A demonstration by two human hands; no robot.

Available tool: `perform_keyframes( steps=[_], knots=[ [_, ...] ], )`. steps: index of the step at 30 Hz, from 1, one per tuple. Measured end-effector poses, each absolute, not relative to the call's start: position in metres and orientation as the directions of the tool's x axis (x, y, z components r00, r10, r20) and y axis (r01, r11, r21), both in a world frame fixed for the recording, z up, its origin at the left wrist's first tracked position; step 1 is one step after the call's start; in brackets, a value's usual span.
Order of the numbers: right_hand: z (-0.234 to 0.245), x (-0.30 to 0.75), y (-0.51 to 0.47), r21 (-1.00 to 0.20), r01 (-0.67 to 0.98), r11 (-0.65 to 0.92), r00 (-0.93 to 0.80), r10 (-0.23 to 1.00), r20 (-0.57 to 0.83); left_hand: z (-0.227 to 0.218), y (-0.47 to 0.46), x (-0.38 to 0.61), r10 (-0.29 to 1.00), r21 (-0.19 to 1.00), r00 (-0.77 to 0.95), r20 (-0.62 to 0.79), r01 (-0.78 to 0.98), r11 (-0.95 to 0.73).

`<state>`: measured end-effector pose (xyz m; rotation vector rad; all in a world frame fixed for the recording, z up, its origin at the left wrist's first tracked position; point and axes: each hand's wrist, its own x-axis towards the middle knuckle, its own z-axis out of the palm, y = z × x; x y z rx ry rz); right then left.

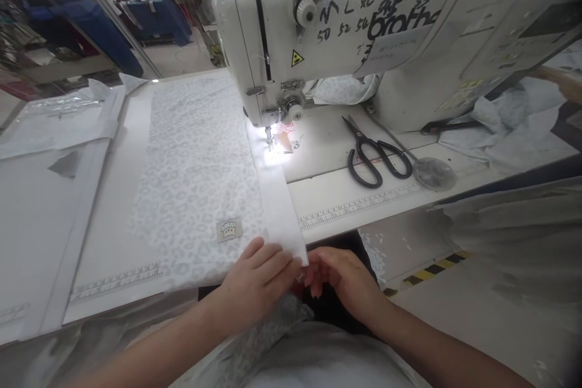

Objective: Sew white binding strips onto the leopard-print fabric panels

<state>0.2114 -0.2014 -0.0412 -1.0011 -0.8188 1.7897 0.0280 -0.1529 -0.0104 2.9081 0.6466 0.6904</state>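
Pale leopard-print fabric (195, 157) lies flat on the sewing table, with a small label (230, 230) showing a cartoon face on it. A plain white strip (282, 206) runs along its right edge, up to the lit presser foot (271, 148) of the sewing machine (331, 36). My left hand (264, 279) lies over the near end of the fabric and strip, fingers together and bent over the edge. At the strip's near right corner, my right hand (343, 282) has its fingers curled in and pinching; the fingertips are partly hidden.
Black-handled scissors (379, 154) lie open-bladed right of the needle, beside a clear round disc (435, 174). A printed ruler (354, 203) follows the table's front edge. Crumpled fabric (522, 115) sits at the right. White pieces and plastic (59, 121) lie at the left.
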Motion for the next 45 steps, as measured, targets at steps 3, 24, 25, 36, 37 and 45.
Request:
perform_keyframes(
  steps=[3, 24, 25, 36, 37, 45],
  knots=[
    [-0.037, 0.218, -0.201, -0.939, -0.185, -0.291, -0.245, 0.939, -0.243, -0.007, -0.154, 0.032, 0.465, 0.198, 0.783, 0.413, 0.421, -0.885],
    [-0.011, 0.225, -0.154, -0.372, 0.434, 0.820, -0.653, 0.571, 0.497, 0.000, -0.095, 0.006, 0.760, 0.375, 0.644, 0.089, 0.685, -0.625],
    [-0.011, 0.224, -0.148, -0.364, 0.439, 0.821, -0.654, 0.570, 0.497, -0.001, -0.091, 0.005, 0.758, 0.354, 0.647, 0.084, 0.691, -0.630],
    [-0.009, 0.216, -0.083, -0.296, 0.478, 0.827, -0.651, 0.560, 0.513, 0.006, -0.036, 0.008, 0.678, 0.285, 0.709, 0.194, 0.620, -0.731],
    [-0.009, 0.216, -0.078, -0.284, 0.484, 0.827, -0.651, 0.558, 0.515, 0.006, -0.041, 0.011, 0.685, 0.322, 0.696, 0.216, 0.611, -0.723],
    [-0.010, 0.215, -0.041, -0.229, 0.541, 0.809, -0.634, 0.572, 0.520, -0.003, -0.036, 0.012, 0.803, 0.601, 0.559, 0.207, 0.576, -0.555]
  ],
)
